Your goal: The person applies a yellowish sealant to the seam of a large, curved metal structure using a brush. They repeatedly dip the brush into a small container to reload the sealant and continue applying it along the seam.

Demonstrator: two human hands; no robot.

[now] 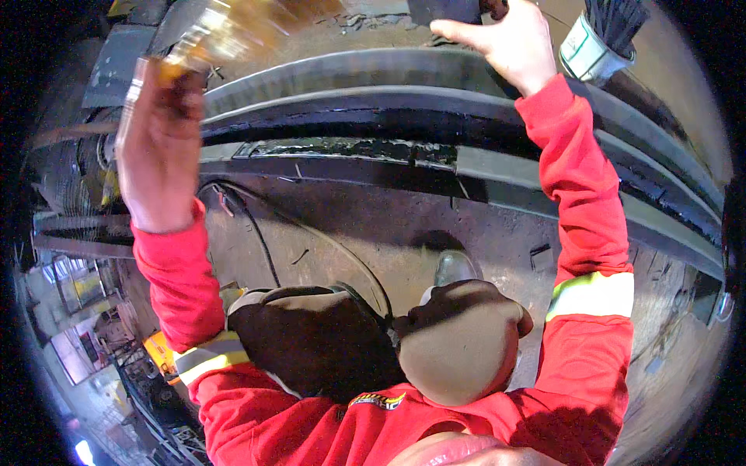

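My left hand (162, 159) is raised at the upper left, smeared by motion. Its fingers seem curled round something I cannot make out, beside a blurred yellow-brown and silvery object (249, 31) that runs off the top edge. My right hand (519, 46) reaches to the top, its thumb stretched along a dark flat-faced piece (444, 11) that the fingers close on. Part of that piece lies outside the picture. Below both hands, long dark metal beams (334, 101) cross from side to side.
A white bucket (594, 50) of dark rods stands at the upper right. On the brown floor, cables (326, 237) run toward my knees, near a boot (454, 268). Small metal scraps (538, 252) lie about. Something yellow (162, 356) stands among clutter at the left.
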